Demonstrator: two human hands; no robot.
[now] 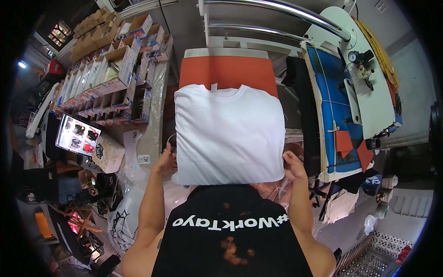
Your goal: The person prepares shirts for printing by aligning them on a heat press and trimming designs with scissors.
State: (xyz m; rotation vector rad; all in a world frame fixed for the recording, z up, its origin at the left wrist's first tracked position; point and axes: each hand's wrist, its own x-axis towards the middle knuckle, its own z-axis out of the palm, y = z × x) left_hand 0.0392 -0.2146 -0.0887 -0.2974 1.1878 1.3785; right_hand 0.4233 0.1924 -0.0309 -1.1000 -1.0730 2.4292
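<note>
A white T-shirt (229,134) lies over a flat board with an orange-red pad (226,71), its neckline toward the far end and a small tag at the collar. The cloth spreads smoothly, with soft creases down its left side. My left hand (166,160) is at the shirt's lower left edge, fingers curled against the cloth with the thumb raised. On the opposite side, my right hand (294,166) pinches the lower right edge. The near hem hangs just in front of my black top (226,226).
Chrome rails (277,9) cross above the far end. At right stand a white machine plate with a pressure gauge (354,57) and a blue framed screen (330,92). Boxes in stacks (115,69) and a lit tablet (77,135) are at left.
</note>
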